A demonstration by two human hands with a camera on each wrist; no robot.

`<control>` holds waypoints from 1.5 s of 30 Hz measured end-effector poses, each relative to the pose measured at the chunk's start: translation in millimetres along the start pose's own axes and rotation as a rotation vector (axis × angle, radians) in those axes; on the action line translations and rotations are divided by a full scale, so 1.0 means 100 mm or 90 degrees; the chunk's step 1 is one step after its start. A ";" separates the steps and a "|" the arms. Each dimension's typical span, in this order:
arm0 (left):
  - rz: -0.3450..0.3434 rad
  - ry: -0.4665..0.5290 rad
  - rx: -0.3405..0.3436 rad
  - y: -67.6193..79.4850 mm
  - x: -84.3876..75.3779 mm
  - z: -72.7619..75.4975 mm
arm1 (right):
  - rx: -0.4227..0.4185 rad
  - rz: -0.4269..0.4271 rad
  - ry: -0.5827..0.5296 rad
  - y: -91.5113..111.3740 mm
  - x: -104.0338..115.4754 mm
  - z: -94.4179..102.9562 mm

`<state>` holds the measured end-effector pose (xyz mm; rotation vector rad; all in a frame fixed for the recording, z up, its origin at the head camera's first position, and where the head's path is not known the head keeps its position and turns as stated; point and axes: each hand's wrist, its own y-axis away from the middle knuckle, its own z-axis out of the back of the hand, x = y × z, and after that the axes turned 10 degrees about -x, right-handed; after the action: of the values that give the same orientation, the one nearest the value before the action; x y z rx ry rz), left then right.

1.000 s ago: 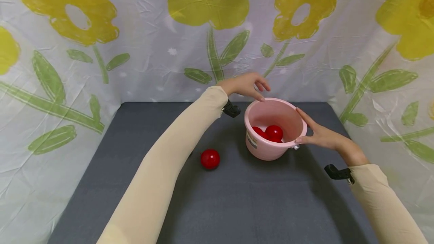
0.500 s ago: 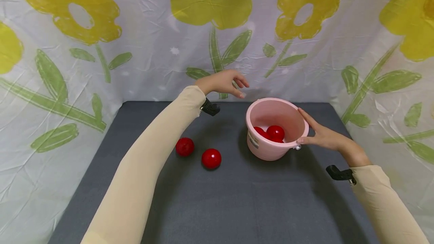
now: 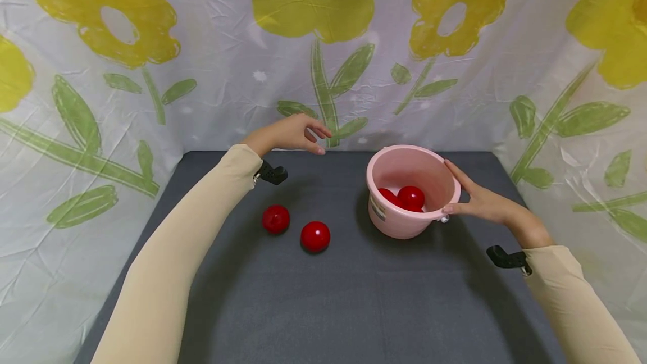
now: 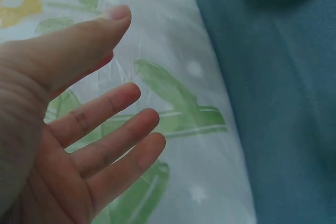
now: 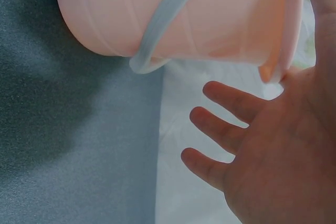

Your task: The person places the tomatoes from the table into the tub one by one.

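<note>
My left hand (image 3: pixel 293 132) hovers over the back of the table with nothing in it, fingers loosely spread; the left wrist view shows the bare palm (image 4: pixel 68 177). Two shiny red balls (image 3: pixel 276 219) (image 3: pixel 315 237) lie on the table below it, apart from each other. To the right stands a pink bucket (image 3: pixel 399 223) with more red balls (image 3: pixel 410 198) inside, partly hidden by its rim. My right hand (image 3: pixel 480 204) touches the bucket's right rim with straight thumb and index finger. Its other fingers (image 5: pixel 218 135) extend free beside the bucket's wall in the right wrist view.
A dark grey cloth covers the table (image 3: pixel 323 308). White curtains (image 3: pixel 217 72) with yellow flowers enclose it at the back and both sides. The bucket's pale handle (image 5: pixel 163 19) hangs down along its outside.
My left hand has moved left, away from above the bucket. A second red ball on the table, earlier hidden behind the left arm, is now uncovered. The right hand and bucket stay put.
</note>
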<state>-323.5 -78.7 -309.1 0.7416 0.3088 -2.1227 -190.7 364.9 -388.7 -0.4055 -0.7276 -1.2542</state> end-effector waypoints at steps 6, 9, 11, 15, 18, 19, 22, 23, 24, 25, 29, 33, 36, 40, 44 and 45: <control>-0.012 -0.009 -0.011 0.29 0.23 -0.09 | 0.000 -0.001 0.000 -0.01 0.01 0.01; -0.014 -0.013 -0.011 0.43 0.36 -0.17 | 0.000 -0.004 0.002 -0.01 0.02 0.01; -0.008 -0.010 -0.008 0.51 0.46 -0.24 | 0.000 -0.007 0.001 -0.01 0.02 0.01; 0.008 0.010 0.004 0.65 0.64 -0.38 | -0.002 -0.009 0.002 -0.01 0.04 0.02; 0.015 0.016 0.013 0.73 0.78 -0.49 | -0.005 -0.011 0.004 -0.01 0.04 0.02; 0.017 0.017 0.016 0.76 0.82 -0.52 | -0.006 -0.011 0.004 -0.01 0.04 0.02; 0.022 0.021 0.023 0.82 0.92 -0.58 | -0.008 -0.014 0.005 -0.01 0.04 0.02; 0.025 0.022 0.026 0.84 0.94 -0.60 | -0.009 -0.014 0.004 -0.01 0.04 0.02; 0.028 0.022 0.029 0.86 0.95 -0.62 | -0.009 -0.014 0.003 -0.02 0.04 0.02; 0.030 0.023 0.031 0.87 0.97 -0.64 | -0.009 -0.015 0.001 -0.02 0.03 0.02; 0.031 0.020 0.038 0.92 1.04 -0.73 | -0.007 -0.011 -0.005 -0.01 0.02 0.02; 0.039 0.015 0.043 0.96 1.12 -0.83 | -0.003 -0.007 -0.010 -0.01 0.01 0.02; 0.050 0.013 0.047 0.99 1.17 -0.91 | -0.001 -0.008 -0.014 0.00 0.01 0.01; 0.053 0.012 0.053 1.01 1.20 -0.99 | -0.001 -0.009 -0.014 0.00 0.00 0.00; 0.047 0.009 0.060 1.02 1.21 -1.02 | -0.001 -0.010 -0.011 -0.01 0.00 -0.01; 0.052 0.012 0.060 1.02 1.21 -1.02 | -0.001 -0.010 -0.011 -0.01 0.00 -0.01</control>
<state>-259.0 -171.8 -459.4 0.8154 0.1857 -2.0660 -191.9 364.3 -389.6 -0.4135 -0.7450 -1.2671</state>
